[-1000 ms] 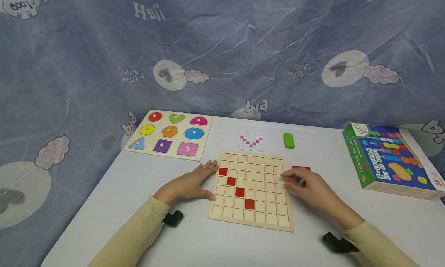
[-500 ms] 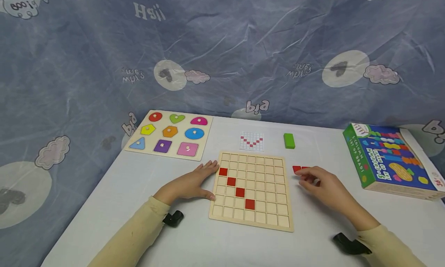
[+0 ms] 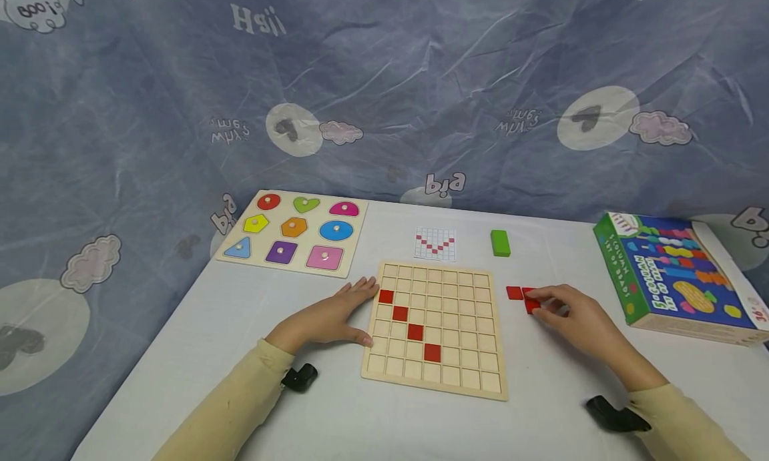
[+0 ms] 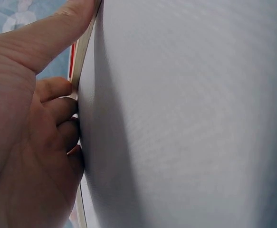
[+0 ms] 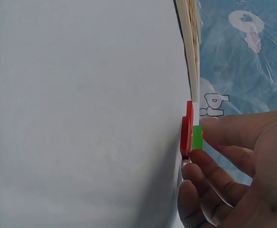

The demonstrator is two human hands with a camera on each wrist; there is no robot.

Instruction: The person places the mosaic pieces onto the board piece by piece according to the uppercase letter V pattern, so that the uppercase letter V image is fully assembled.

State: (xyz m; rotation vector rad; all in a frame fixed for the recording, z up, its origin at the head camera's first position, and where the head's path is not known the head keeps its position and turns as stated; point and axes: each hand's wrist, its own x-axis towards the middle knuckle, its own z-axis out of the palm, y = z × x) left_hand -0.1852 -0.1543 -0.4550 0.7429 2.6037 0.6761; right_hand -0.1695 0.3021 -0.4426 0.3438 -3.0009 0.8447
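Left grip [image 3: 329,315] lay spread against the board [image 3: 467,339] at nine o'clock; whether the right grip [image 3: 573,317] pinched a loose tile [image 3: 531,306] at two, I couldn't tell. Four tiles [image 3: 415,331] sat placed; the card [image 3: 435,244] suggested three remained.

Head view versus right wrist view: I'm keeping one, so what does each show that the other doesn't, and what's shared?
Of the two, only the head view shows the left hand, the box and four red squares set in the grid board. Only the right wrist view shows the palm side of the right hand. Both show that hand, loose red tiles, the green block and the grid board.
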